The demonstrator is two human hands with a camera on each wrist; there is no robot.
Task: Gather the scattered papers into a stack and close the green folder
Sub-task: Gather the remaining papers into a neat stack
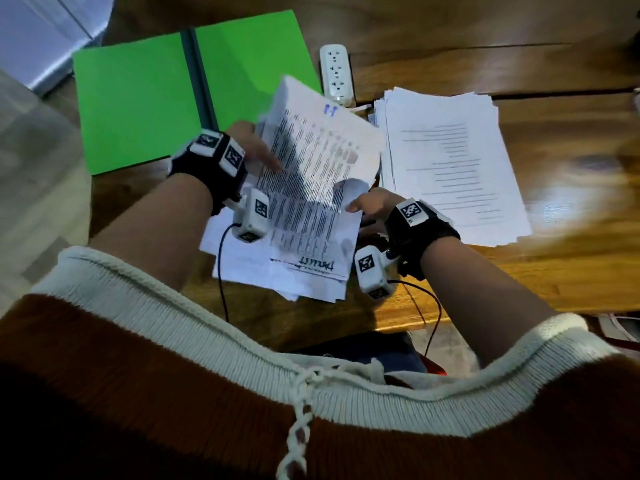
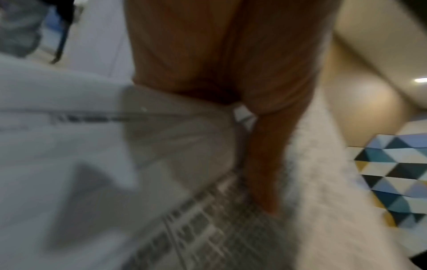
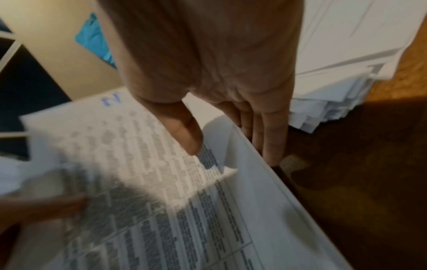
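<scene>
The green folder [image 1: 138, 98] lies open and flat at the back left of the wooden table [image 1: 571, 271]. Both hands hold a bundle of printed papers [image 1: 311, 174] tilted up above the table. My left hand [image 1: 258, 154] grips its left edge, thumb on the top sheet. My right hand [image 1: 363, 211] pinches the right edge. In the right wrist view its thumb [image 3: 184, 135] lies on the print and its fingers [image 3: 270, 142] go under the bundle [image 3: 138, 191]. More loose sheets [image 1: 277, 282] lie beneath, near the front edge. The left wrist view is blurred, showing hand and paper [image 2: 69, 146].
A second loose pile of white papers [image 1: 450, 161] lies fanned on the table right of the held bundle. A white power strip [image 1: 336, 74] sits just behind, between folder and pile. Cables [image 1: 429, 306] from the wrist cameras hang over the front edge.
</scene>
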